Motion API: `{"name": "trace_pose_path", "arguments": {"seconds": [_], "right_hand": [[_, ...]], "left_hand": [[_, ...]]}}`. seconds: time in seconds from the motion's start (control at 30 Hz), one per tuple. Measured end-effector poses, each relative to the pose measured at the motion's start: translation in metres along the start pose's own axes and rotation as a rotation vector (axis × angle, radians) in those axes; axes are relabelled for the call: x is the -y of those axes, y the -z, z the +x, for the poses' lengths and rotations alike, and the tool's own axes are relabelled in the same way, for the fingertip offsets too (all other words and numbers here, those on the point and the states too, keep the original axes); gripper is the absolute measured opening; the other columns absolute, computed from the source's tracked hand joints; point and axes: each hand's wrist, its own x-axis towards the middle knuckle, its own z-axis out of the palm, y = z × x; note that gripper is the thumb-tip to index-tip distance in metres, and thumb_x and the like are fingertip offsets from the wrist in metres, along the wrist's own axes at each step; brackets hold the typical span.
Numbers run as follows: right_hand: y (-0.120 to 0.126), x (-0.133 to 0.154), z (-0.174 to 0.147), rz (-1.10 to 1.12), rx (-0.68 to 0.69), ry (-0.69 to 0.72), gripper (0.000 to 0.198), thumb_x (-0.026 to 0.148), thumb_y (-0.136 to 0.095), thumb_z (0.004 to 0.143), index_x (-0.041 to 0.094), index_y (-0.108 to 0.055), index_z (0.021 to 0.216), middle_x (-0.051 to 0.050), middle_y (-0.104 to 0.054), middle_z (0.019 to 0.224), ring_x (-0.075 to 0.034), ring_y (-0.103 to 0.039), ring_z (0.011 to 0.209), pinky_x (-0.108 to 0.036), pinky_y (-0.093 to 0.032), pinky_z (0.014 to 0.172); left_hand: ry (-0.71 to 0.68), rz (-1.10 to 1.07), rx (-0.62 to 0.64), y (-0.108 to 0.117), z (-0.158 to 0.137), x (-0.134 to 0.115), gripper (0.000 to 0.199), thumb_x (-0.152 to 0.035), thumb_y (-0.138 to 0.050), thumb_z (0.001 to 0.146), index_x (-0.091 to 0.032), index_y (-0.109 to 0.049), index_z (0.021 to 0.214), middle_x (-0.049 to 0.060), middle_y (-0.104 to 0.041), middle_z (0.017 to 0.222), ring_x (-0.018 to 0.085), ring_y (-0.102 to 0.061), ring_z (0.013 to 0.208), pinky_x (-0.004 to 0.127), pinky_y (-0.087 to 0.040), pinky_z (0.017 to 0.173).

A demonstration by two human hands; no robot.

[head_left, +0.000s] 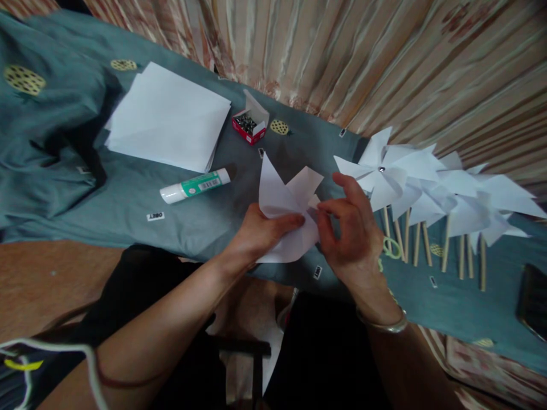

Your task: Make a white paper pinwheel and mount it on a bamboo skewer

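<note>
A white paper pinwheel (282, 196), with pointed blades folded toward its middle, is held above the near edge of the cloth. My left hand (260, 230) grips it from the left, the thumb pressing on its centre and the other fingers hidden behind the paper. My right hand (352, 233) is at its right side, thumb and forefinger pinched on a small white paper corner. To the right lie several finished paper pinwheels (391, 182) on sticks, the nearest with a shiny pin at its centre.
A stack of white paper (171, 117) lies at the left behind a glue stick (195, 185). An open red box (249, 128) of small metal pins stands farther back. Green scissors handles (392, 247) show by the sticks, and a dark phone-like object (532, 302) sits at the right edge.
</note>
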Motion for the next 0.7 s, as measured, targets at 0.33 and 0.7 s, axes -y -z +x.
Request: {"name": "trace_pose_path", "arguments": {"seconds": [0.33, 0.7], "right_hand": [[0.0024, -0.0029, 0.0011, -0.066, 0.028, 0.063, 0.019, 0.007, -0.053, 0.090, 0.021, -0.064, 0.097, -0.011, -0.062, 0.129, -0.020, -0.064, 0.086, -0.041, -0.058, 0.078], [0.0021, -0.0010, -0.0003, -0.053, 0.036, 0.043, 0.024, 0.009, -0.054, 0.090, 0.024, -0.071, 0.097, -0.007, -0.064, 0.127, -0.019, -0.063, 0.085, -0.039, -0.056, 0.080]], "left_hand": [[0.005, -0.029, 0.005, 0.0002, 0.0007, 0.0016, 0.026, -0.015, -0.081, 0.060, -0.012, -0.074, 0.084, 0.006, -0.076, 0.083, 0.016, -0.065, 0.072, 0.029, -0.051, 0.072], [0.050, -0.052, 0.011, -0.0005, -0.0017, -0.0021, 0.024, -0.011, -0.080, 0.061, -0.010, -0.074, 0.085, 0.006, -0.076, 0.080, 0.016, -0.065, 0.070, 0.029, -0.051, 0.073]]}}
